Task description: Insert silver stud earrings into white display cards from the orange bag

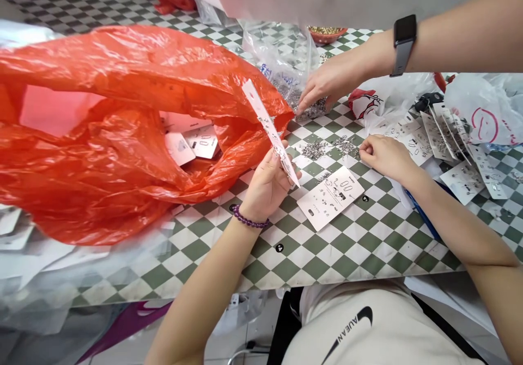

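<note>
My left hand [267, 182], with a purple bead bracelet at the wrist, is closed round the lower end of a long white card [265, 122] held up edge-on in front of the orange bag. My right hand [384, 155] rests on the checked tablecloth with its fingertips pinched together at a small heap of little silver metal pieces [345, 146]; what they pinch is too small to name. A flat white card [330, 197] with small metal pieces on it lies between my hands.
A big orange plastic bag [102, 125] with white cards inside fills the left. Another person's hand [322, 84], smartwatch on the wrist, reaches into a clear bag [281, 60] of silver pieces. More cards [449, 136] and white bags lie at the right. A red bowl [327, 32] stands behind.
</note>
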A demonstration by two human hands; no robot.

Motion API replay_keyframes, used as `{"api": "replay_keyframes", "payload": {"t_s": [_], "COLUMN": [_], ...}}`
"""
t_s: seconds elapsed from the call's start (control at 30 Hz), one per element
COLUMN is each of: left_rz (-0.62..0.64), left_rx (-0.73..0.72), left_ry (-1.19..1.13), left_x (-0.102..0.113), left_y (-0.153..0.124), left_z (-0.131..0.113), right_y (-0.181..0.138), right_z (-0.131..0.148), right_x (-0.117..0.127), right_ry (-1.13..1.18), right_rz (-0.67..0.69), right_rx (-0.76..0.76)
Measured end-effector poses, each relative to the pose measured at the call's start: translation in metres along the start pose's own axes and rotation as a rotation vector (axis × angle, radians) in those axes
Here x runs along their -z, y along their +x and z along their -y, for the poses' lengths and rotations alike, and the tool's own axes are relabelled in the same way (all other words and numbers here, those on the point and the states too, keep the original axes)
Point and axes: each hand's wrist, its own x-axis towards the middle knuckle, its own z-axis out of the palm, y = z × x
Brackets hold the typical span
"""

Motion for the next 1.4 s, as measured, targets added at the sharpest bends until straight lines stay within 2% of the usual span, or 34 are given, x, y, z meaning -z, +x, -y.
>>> {"api": "replay_keyframes", "payload": {"t_s": [0.13,0.23,0.33,0.47,0.6,0.7,0.8,1.0,1.1,1.27,1.4], "left_rz": [0.015,0.023,0.058,0.168,0.146,0.091,0.078,0.113,0.092,0.038,0.066], "left_rx": [0.005,0.047,0.156,0.293,0.244,0.185,0.216,0.226,0.238,0.275,0.246], "left_ry": [-0.033,-0.064,-0.130,-0.225,-0.251,-0.266,-0.286,-0.281,-0.287,-0.307,-0.317], "left_x": [0.001,-0.003,-0.011,-0.018,-0.016,-0.016,-0.017,-0.017,-0.017,-0.018,-0.018], "left_y": [0.000,-0.003,-0.008,-0.015,-0.017,-0.016,-0.015,-0.015,-0.015,-0.014,-0.015], "left_z": [0.002,0.002,0.002,0.003,0.008,0.010,0.008,0.008,0.009,0.008,0.007], "right_y": [-0.001,-0.010,-0.025,-0.040,-0.043,-0.044,-0.046,-0.046,-0.045,-0.045,-0.044], "right_z": [-0.003,0.005,0.029,0.072,0.097,0.102,0.102,0.102,0.103,0.102,0.101], "right_x": [0.001,0.007,0.014,0.017,0.006,-0.005,-0.012,-0.016,-0.015,-0.014,-0.015], "right_ry": [0.125,0.416,0.699,0.884,1.107,1.262,1.412,1.481,1.485,1.371,1.349], "right_rz": [-0.014,-0.009,0.004,0.044,0.112,0.158,0.225,0.262,0.274,0.207,0.188], "right_rx": [0.058,0.182,0.324,0.529,0.538,0.498,0.453,0.418,0.411,0.457,0.468]}}
